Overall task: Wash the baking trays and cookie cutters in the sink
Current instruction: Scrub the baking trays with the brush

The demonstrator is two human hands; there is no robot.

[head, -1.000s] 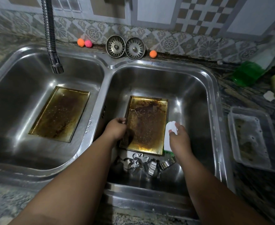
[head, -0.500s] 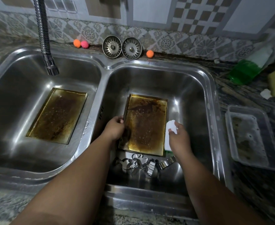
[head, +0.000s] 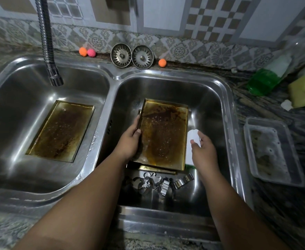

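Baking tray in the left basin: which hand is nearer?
Left. The left hand, gripping the other tray, is right of the left-basin tray; the right hand, holding a white sponge, is farther right.

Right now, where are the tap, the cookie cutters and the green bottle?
tap (head: 55,79): head view, on its nozzle.
cookie cutters (head: 163,186): head view, on the fluted cutter in the middle.
green bottle (head: 261,82): head view, on its green lower half.

Home kitchen, double steel sink (head: 225,98), patterned wall tiles (head: 180,49), dish soap bottle (head: 267,78), stone counter (head: 274,109)
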